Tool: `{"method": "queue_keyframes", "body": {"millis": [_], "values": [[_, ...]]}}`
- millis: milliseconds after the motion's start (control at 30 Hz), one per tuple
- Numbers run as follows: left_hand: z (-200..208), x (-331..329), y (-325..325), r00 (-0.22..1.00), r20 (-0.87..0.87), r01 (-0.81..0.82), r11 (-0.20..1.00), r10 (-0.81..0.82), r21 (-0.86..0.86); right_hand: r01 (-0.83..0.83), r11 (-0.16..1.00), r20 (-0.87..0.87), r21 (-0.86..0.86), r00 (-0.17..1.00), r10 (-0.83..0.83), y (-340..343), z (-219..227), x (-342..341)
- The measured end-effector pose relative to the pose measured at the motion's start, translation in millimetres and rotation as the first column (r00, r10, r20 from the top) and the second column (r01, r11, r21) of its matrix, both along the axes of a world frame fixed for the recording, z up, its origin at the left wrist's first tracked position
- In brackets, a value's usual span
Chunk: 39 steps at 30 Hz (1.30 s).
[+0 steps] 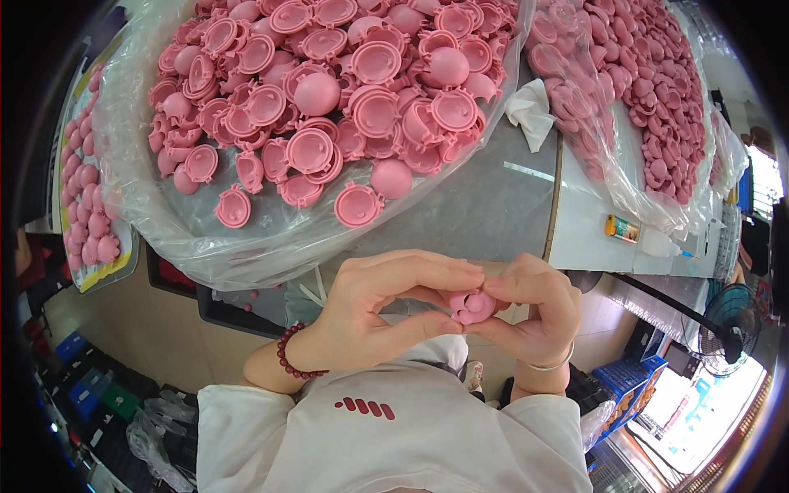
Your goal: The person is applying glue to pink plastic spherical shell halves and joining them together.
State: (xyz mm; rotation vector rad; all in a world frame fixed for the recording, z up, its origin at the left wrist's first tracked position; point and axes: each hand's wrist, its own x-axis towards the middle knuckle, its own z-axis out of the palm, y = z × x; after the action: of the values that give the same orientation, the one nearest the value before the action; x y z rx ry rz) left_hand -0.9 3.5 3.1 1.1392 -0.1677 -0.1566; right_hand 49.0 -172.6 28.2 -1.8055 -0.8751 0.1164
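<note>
Between the fingertips of both hands sits a small pink plastic part (472, 307), rounded with a dark slot in its face. My left hand (386, 300), with a beaded bracelet at the wrist, pinches it from the left. From the other side my right hand (532, 308) grips it with thumb and fingers, partly hiding it. Just beyond the hands, a large heap of pink half-shells (316, 94) lies in a clear plastic bag (222, 263) on the grey table. One open half-shell (358, 204) rests at the heap's near edge.
A second bag of pink pieces (666, 107) stands at the far right. A white tissue (531, 113) and a yellow-orange lighter (622, 228) lie nearer on the table. At the left, a tray (111, 278) carries pink rounded pieces. A black fan (730, 324) stands at right.
</note>
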Motion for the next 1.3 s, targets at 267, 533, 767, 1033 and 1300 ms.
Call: {"method": "queue_keyframes", "body": {"millis": [267, 533, 767, 1033, 1300], "values": [[-4.9, 4.8, -0.6, 0.989, 0.146, -0.033, 0.998, 0.026, 0.047, 0.052, 0.998, 0.104, 0.034, 0.993, -0.056, 7.0, -1.8, -14.5], [-8.7, 4.3, -0.7, 0.948, 0.291, -0.186, 0.968, 0.131, 0.171, 0.056, 0.998, 0.162, 0.037, 0.985, -0.062, 13.9, -4.5, -18.8], [-13.0, 3.6, -1.1, 0.933, 0.314, -0.229, 0.964, 0.177, 0.137, 0.164, 0.986, 0.145, 0.006, 0.976, -0.163, 5.2, -5.8, -18.9], [-15.1, -2.2, 1.7, 0.995, -0.097, -0.031, 0.808, -0.032, -0.588, 0.881, 0.181, 0.488, 0.438, -0.064, -0.87, -137.2, -15.3, 48.6], [3.5, 3.3, 3.7, 0.969, -0.222, -0.029, 0.838, -0.111, -0.545, 0.989, 0.14, 0.341, -0.038, 0.145, -0.929, -202.6, -28.6, 75.9]]}}
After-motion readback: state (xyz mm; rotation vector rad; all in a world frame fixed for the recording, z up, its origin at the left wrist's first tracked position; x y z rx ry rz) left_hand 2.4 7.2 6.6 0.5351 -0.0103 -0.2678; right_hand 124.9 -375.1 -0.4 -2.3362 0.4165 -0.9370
